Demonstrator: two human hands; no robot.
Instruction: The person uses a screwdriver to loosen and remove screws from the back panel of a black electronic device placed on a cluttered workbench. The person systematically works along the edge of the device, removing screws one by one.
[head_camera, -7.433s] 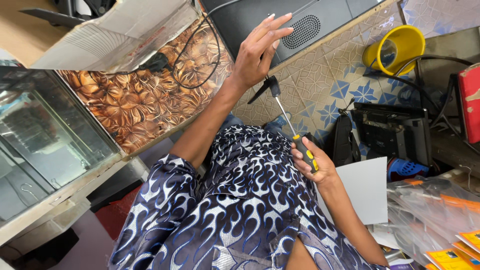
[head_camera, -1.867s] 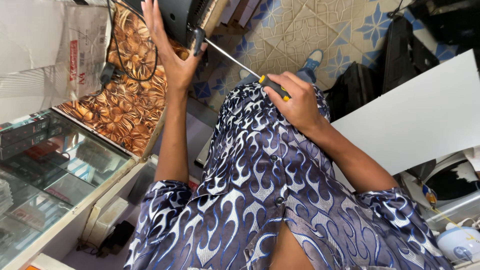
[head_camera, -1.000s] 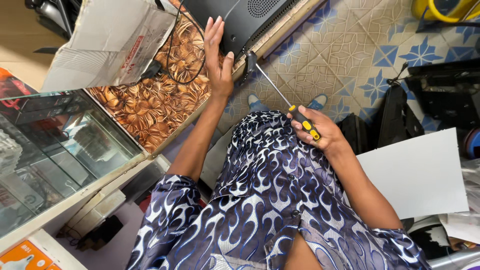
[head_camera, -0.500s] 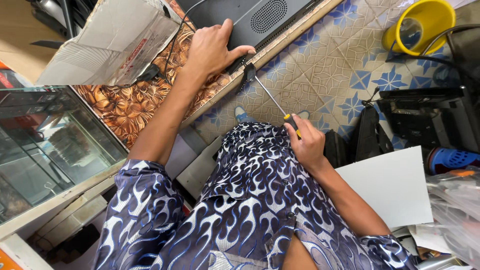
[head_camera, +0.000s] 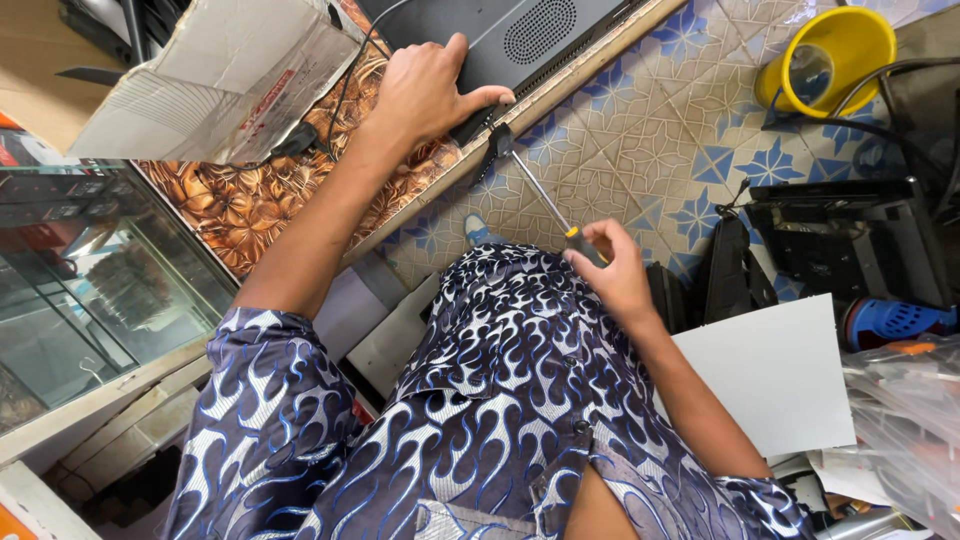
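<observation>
Your left hand (head_camera: 425, 92) lies flat on the near edge of the black device (head_camera: 520, 40), fingers spread on its casing and the thumb stretched along the edge; it grips nothing. The device rests on the table (head_camera: 260, 205) with the brown leaf pattern, at its right edge. Your right hand (head_camera: 612, 270) is closed around the handle of the screwdriver (head_camera: 535, 190). Its shaft points up and left, and the tip meets a small black part just beside your left thumb. A torn cardboard box (head_camera: 225, 85) stands left of the device.

A matt black plastic device (head_camera: 520, 40) rests on a glossy patterned counter (head_camera: 250, 205), beside creased cardboard (head_camera: 220, 85) and a screwdriver's (head_camera: 545, 195) shiny metal shaft.
</observation>
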